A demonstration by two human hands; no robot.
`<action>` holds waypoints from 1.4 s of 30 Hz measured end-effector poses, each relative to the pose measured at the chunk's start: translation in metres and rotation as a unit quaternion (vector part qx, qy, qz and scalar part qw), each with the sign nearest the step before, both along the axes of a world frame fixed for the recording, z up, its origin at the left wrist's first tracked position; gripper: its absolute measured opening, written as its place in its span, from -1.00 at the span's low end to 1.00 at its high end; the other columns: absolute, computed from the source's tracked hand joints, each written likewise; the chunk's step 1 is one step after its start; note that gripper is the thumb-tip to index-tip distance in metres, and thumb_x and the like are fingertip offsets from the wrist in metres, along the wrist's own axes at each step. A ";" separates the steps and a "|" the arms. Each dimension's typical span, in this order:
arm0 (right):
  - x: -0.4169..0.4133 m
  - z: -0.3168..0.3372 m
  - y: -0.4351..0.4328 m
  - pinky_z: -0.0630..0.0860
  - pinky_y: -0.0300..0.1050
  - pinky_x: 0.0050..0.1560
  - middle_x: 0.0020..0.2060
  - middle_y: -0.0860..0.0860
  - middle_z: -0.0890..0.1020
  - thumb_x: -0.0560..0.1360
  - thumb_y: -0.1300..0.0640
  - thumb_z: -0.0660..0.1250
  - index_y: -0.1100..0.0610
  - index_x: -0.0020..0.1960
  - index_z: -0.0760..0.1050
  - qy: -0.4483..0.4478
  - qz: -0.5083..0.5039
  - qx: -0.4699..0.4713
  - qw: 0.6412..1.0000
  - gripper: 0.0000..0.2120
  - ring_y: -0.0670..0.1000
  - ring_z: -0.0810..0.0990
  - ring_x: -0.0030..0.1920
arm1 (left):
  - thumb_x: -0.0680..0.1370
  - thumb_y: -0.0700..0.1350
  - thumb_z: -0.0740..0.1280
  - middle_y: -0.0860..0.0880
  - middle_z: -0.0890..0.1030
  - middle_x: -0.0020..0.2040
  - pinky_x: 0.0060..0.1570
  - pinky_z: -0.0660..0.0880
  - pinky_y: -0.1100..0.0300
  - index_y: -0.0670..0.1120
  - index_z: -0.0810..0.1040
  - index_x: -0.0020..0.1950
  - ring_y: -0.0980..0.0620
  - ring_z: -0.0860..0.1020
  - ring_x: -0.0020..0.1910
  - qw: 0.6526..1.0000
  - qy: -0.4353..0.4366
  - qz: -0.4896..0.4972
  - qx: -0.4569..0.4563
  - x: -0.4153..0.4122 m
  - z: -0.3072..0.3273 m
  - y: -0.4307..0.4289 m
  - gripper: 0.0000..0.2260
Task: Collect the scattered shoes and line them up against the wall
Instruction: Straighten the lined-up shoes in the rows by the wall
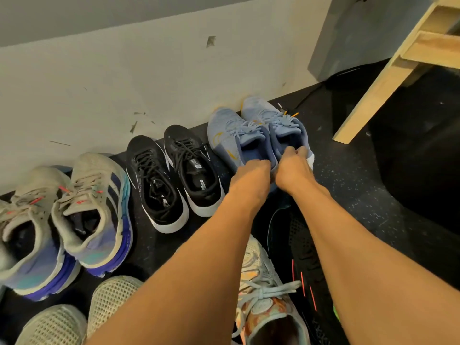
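Two light blue shoes stand side by side with toes at the white wall (154, 78). My left hand (251, 178) grips the heel of the left light blue shoe (224, 135). My right hand (293, 168) grips the heel of the right light blue shoe (268, 115). To their left a pair of black shoes (174, 170) with white soles points at the wall. Further left sits a grey and blue pair (74, 215).
Near my feet lie two beige mesh shoes (99, 307), a pastel orange-patterned shoe (266, 295) and a black shoe with red marks (303, 265). A wooden frame leg (368, 100) stands at the right on the dark speckled floor (348, 175).
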State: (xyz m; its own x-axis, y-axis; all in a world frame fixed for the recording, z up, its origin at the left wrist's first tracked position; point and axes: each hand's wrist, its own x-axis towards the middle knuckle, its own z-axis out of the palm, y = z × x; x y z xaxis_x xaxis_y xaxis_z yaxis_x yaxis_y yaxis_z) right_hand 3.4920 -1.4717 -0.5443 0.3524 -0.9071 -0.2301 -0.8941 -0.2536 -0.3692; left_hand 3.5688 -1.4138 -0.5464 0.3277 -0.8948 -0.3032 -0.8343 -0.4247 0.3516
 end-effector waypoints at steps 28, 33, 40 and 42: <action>0.164 0.138 0.315 0.48 0.02 0.15 0.16 0.06 0.54 0.51 0.12 0.29 0.07 0.37 0.34 -0.279 0.339 0.100 0.893 -0.57 0.10 0.53 0.16 | 0.53 -0.10 0.27 -0.03 0.55 0.25 0.22 0.42 0.07 -0.01 0.49 0.29 -0.01 0.49 0.23 0.904 -0.127 0.335 -0.233 0.163 0.153 0.363 -0.67; 0.184 0.169 0.432 0.54 0.11 0.14 0.14 0.06 0.53 0.52 0.18 0.27 0.08 0.36 0.33 -0.255 0.441 0.210 0.834 -0.58 0.07 0.57 0.08 | 0.52 -0.12 0.28 -0.03 0.57 0.19 0.08 0.45 0.18 -0.02 0.52 0.28 0.05 0.54 0.09 0.871 -0.127 0.418 -0.224 0.157 0.181 0.516 -0.68; 0.196 0.180 0.591 0.54 0.09 0.14 0.15 0.06 0.55 0.52 0.25 0.22 0.08 0.35 0.37 -0.204 0.548 0.243 0.774 -0.60 0.07 0.53 0.15 | 0.50 -0.09 0.32 -0.04 0.61 0.13 0.12 0.48 0.03 -0.03 0.55 0.21 -0.01 0.56 0.12 0.842 -0.078 0.498 -0.193 0.141 0.170 0.649 -0.72; 0.194 0.169 0.622 0.56 0.08 0.09 0.02 0.04 0.54 0.49 0.27 0.21 0.10 0.36 0.36 -0.189 0.541 0.261 0.777 -0.56 0.07 0.55 0.07 | 0.49 -0.08 0.32 -0.06 0.60 0.15 0.12 0.48 0.01 -0.03 0.53 0.21 -0.04 0.55 0.13 0.837 -0.056 0.516 -0.174 0.135 0.159 0.678 -0.71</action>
